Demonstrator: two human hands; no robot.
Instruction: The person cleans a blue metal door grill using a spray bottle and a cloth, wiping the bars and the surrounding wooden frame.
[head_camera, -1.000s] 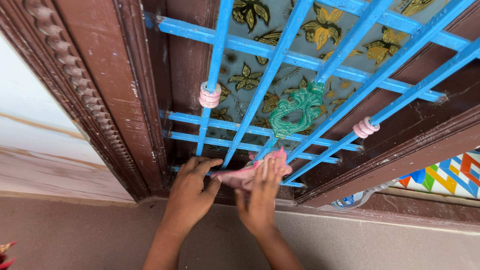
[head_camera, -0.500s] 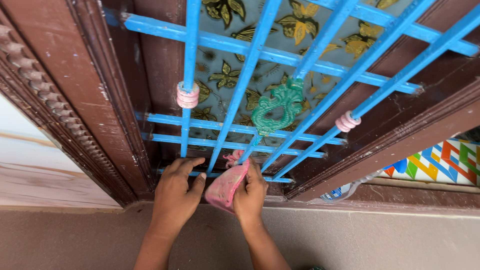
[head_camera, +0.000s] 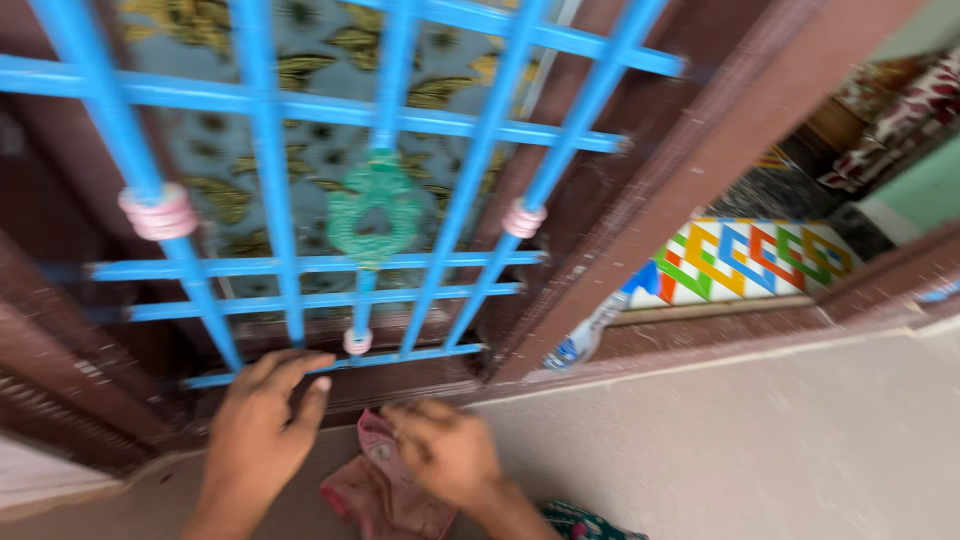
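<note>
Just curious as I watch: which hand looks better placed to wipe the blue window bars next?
Probably the right hand: it grips the pink cloth, just below the blue grille. The left hand is bare, its fingers resting at the lowest bar, so it seems better suited to bracing.

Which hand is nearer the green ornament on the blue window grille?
Left. The left hand has its fingertips up at the grille's bottom bar, below and left of the green ornament. The right hand is lower, off the grille, on the pink cloth.
</note>
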